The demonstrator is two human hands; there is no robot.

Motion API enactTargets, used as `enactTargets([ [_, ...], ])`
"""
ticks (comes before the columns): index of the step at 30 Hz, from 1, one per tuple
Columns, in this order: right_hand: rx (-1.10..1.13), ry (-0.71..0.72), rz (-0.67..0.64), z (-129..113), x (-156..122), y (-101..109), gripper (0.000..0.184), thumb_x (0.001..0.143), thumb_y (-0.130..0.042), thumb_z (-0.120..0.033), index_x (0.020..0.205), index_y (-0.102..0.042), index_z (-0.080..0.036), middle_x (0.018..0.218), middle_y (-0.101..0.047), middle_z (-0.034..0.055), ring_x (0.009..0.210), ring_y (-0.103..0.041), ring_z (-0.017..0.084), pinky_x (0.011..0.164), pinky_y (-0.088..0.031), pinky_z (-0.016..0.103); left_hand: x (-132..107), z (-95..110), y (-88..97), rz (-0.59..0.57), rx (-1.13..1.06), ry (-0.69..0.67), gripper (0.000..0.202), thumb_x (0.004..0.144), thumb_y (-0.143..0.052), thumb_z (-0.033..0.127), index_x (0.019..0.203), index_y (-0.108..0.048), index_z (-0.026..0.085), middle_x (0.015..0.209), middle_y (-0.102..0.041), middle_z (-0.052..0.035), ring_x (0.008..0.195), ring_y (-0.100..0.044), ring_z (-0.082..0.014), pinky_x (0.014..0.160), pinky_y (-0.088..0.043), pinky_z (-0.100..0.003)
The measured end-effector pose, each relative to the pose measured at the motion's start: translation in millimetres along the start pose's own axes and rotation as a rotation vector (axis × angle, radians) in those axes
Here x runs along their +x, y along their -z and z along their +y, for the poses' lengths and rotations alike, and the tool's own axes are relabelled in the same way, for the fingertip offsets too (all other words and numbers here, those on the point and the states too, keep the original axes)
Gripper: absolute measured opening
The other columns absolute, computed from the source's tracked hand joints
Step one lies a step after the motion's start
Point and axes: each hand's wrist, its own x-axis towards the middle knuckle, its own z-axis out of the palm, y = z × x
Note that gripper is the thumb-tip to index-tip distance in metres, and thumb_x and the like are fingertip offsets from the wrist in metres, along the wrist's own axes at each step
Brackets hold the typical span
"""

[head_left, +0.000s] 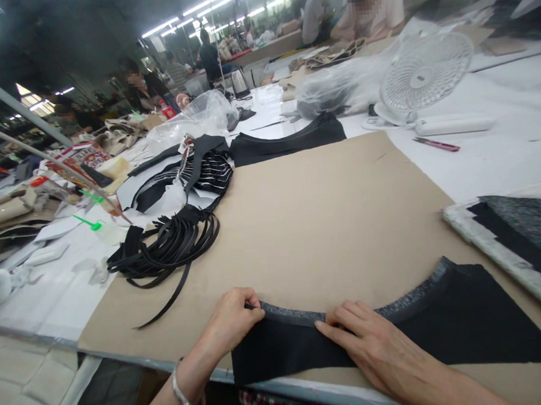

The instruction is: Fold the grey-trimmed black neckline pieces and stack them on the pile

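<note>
A black panel (291, 350) with a long curved upper edge lies along the near side of the brown board. A grey speckled strip (418, 291) follows that curve. My left hand (236, 311) pinches the panel's upper left corner, its fingers closed. Further right, my right hand (360, 333) has its thumb and bent fingers together on the curved edge, pressing it. The fingertips partly cover the strip there. Above the left hand sits a bundle of thin black strips (175, 241), with one loose strip trailing toward me.
The brown board (328, 223) covers the near table. Another black curved panel (289, 140) lies at its far edge, beside striped black pieces (212, 169). At right are a white fan (424, 78), a pink-handled cutter (437, 144) and a glue-smeared board (503, 246). People sit farther back.
</note>
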Motion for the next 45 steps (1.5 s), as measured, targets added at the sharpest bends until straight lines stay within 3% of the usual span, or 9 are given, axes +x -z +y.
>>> enactTargets([
  [7, -0.026, 0.022, 0.037, -0.9, -0.4, 2.1, 0.043, 0.086, -0.041, 0.001, 0.121, -0.059, -0.016, 0.097, -0.059, 0.0084, 0.086, -0.053, 0.019, 0.078, -0.048, 0.035, -10.4, 8.4, 10.7, -0.136, -0.141, 0.083, 0.015, 0.062, -0.052, 0.033, 0.064, -0.053, 0.019, 0.045, -0.036, 0.0081, 0.042, -0.032, -0.0084, 0.043, -0.024, -0.022],
  [14, -0.022, 0.019, 0.025, -0.1, -0.4, 1.0, 0.043, 0.085, -0.042, 0.002, 0.121, -0.058, -0.014, 0.099, -0.059, 0.0086, 0.088, -0.053, 0.020, 0.079, -0.048, 0.035, -3.0, -4.3, -1.6, 0.022, -0.015, 0.011, 0.011, 0.065, -0.056, 0.028, 0.061, -0.058, 0.018, 0.047, -0.043, 0.0058, 0.050, -0.041, -0.0106, 0.050, -0.025, -0.024],
  [19, -0.041, 0.036, 0.055, 0.1, -0.1, 0.8, 0.043, 0.085, -0.041, 0.001, 0.120, -0.060, -0.015, 0.097, -0.060, 0.0086, 0.085, -0.054, 0.019, 0.077, -0.048, 0.034, -6.3, -0.8, -2.2, 0.096, 0.085, -0.011, 0.009, 0.068, -0.057, 0.026, 0.064, -0.060, 0.018, 0.050, -0.048, 0.0052, 0.052, -0.044, -0.0117, 0.052, -0.025, -0.025],
  [31, -0.105, 0.063, 0.023, -0.4, -1.8, -2.0, 0.043, 0.087, -0.039, 0.000, 0.124, -0.056, -0.013, 0.102, -0.059, 0.0099, 0.087, -0.053, 0.021, 0.079, -0.045, 0.036, -5.8, -4.7, -5.6, 0.125, 0.127, 0.009, 0.008, 0.071, -0.060, 0.026, 0.069, -0.061, 0.019, 0.052, -0.047, 0.0059, 0.053, -0.044, -0.0119, 0.053, -0.023, -0.025],
  [39, -0.256, 0.043, 0.213, -17.4, 7.4, -5.3, 0.044, 0.087, -0.035, 0.001, 0.120, -0.058, -0.015, 0.105, -0.064, 0.0066, 0.093, -0.051, 0.022, 0.087, -0.031, 0.042, -9.4, 1.0, -3.2, 0.151, 0.152, 0.014, 0.007, 0.071, -0.062, 0.026, 0.069, -0.062, 0.019, 0.052, -0.048, 0.0053, 0.055, -0.044, -0.0127, 0.055, -0.023, -0.025],
  [45, -0.237, 0.042, 0.103, -25.7, 22.8, -9.2, 0.043, 0.082, -0.047, -0.002, 0.123, -0.055, -0.016, 0.104, -0.063, 0.0059, 0.090, -0.051, 0.022, 0.086, -0.031, 0.040, -11.7, 0.9, -2.9, 0.164, 0.158, -0.010, 0.006, 0.072, -0.062, 0.026, 0.071, -0.061, 0.020, 0.054, -0.050, 0.0048, 0.056, -0.045, -0.0130, 0.056, -0.024, -0.025],
])
